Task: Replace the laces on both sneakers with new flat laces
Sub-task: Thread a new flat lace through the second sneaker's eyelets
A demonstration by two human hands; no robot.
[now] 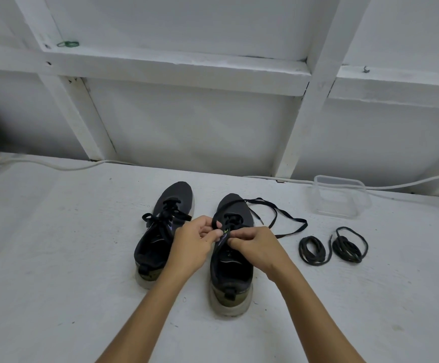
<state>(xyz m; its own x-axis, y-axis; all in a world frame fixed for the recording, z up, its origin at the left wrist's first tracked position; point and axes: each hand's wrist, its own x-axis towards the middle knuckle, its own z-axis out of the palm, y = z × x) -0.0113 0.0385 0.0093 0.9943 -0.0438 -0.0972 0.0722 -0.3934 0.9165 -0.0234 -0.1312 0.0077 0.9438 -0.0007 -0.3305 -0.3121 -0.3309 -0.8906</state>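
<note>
Forearms come in from bottom edge, both converging on the right sneaker (231, 273), my landmark here. Its heel sits nearest me, toe pointing away twd the wall; long axis runs near-to-far, tilted only slightly. L hand (194, 243) is at the shoe's left side by the upper eyelets, fingers curled, thumb and forefinger pinching a strand of the flat lace (274, 214). R hand (255, 243) is over the tongue, fingers curled and pinching at the lace by the eyelets; exact strand hidden under the fingertips. Both hands about equally close to the eyelet row, so either can feed.

Lace loose ends trail off right of the toe, looping out and back across the floor. Next pull prob needs to run along the shoe's axis, twd me or out sideways from the eyelets. My read: lacing on this shoe is partway, not tied.

Left of landmark, just beside it: left sneaker (162, 231), same heading, already laced w/ bow. Right of landmark, well apart: two coiled laces (333, 248), prob the old ones. Farther right-back: clear container (340, 196) near the wall.
</note>
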